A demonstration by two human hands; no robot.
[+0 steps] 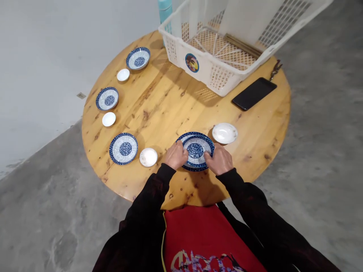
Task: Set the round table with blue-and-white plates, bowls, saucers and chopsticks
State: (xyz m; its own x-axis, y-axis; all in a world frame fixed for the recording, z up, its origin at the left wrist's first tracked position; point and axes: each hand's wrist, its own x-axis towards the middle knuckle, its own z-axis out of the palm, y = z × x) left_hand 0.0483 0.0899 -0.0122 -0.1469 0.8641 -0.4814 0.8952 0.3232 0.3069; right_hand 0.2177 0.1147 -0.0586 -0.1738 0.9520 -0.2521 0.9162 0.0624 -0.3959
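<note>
Both my hands grip the rim of a blue-and-white plate (195, 150) near the front of the round table. My left hand (176, 155) closes on its left side, and my right hand (219, 159) pinches its right side with the thumb on top. A second dark-blue rim (193, 134) shows behind and below it, so one plate overlaps another; whether they touch I cannot tell. Just beyond my right hand lies a small white dish (225, 133). To the left of my left hand sit another white dish (148, 157) and a blue-and-white plate (124, 149).
Along the table's left side are two more patterned plates (107, 98) (138, 58) and two small white dishes (109, 119) (123, 75). A large white plastic basket (204, 70) stands at the back, beside a light-blue bottle (165, 10). A black phone (254, 93) lies at the right.
</note>
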